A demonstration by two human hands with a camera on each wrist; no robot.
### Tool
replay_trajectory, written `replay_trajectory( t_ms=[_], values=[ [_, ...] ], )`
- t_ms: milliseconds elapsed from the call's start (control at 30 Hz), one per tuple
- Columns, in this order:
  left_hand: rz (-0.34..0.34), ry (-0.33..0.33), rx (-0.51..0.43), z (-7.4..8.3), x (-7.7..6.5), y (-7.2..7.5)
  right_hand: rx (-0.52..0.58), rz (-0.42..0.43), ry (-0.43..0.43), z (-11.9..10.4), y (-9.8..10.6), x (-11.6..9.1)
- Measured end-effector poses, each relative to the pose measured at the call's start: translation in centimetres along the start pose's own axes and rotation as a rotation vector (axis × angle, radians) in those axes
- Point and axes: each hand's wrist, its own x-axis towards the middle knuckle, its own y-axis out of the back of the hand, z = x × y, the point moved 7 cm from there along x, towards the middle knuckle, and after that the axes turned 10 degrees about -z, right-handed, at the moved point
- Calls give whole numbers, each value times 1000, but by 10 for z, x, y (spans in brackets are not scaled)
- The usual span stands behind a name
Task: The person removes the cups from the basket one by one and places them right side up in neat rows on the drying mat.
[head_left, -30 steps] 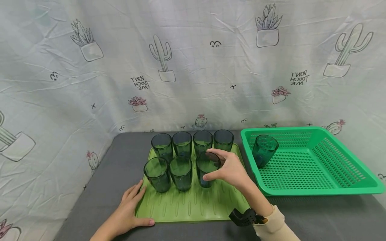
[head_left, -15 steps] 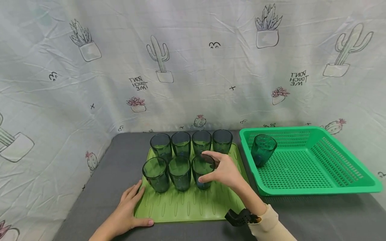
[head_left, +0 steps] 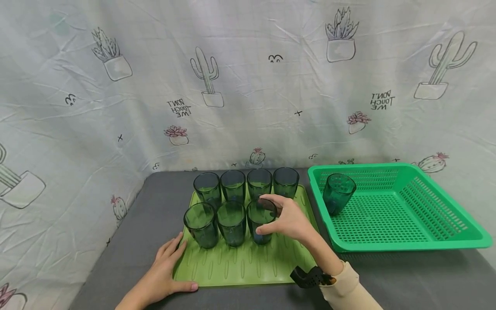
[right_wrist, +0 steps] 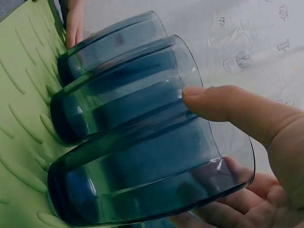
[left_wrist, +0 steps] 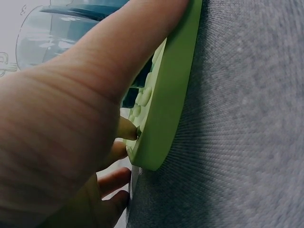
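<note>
My right hand (head_left: 284,219) grips a clear green drinking glass (head_left: 260,234), thumb in front and fingers behind it. In the right wrist view, this glass (right_wrist: 142,175) stands upright on the ribbed mat of a light green tray (head_left: 248,275), close beside another glass (right_wrist: 118,90). Two more glasses (head_left: 231,228) continue the front row to the left, and several glasses (head_left: 233,185) form the back row. My left hand (head_left: 162,271) rests at the tray's front left corner, thumb on the front edge and straight fingers along the left side; the left wrist view shows the tray's rim (left_wrist: 166,109).
A bright green plastic basket (head_left: 387,246) stands to the right of the tray, with one glass (head_left: 338,196) leaning near its left wall. Both sit on a grey cloth-covered table (head_left: 135,215). A patterned white curtain (head_left: 248,86) hangs behind.
My right hand has brought its glass slightly left and nearer on the tray, up against the neighbouring glass. Over the last half second it has stayed there. My left hand has not moved.
</note>
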Motion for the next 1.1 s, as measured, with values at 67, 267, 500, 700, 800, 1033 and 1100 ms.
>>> replay_trajectory(
  t_ms=[67,267,500,700,800,1033,1100],
  values=[
    [-3,0,-2,0,0,0,-8,-1,-5,0,0,0],
    [-13,4,-14,0,1,0,7,-15,-5,1,1,-1],
    [-9,6,-3,0,1,1,-2,-25,12,0,2,0],
    [-28,24,-21,-3,1,0,0,-35,11,-2,-1,0],
    [-39,30,-31,-5,1,-1,4,-42,5,-3,-3,0],
    [-37,21,-26,-5,2,-1,13,-46,16,-4,-4,0],
    [-34,18,-26,-4,2,-1,18,-50,25,-4,-5,0]
  ],
)
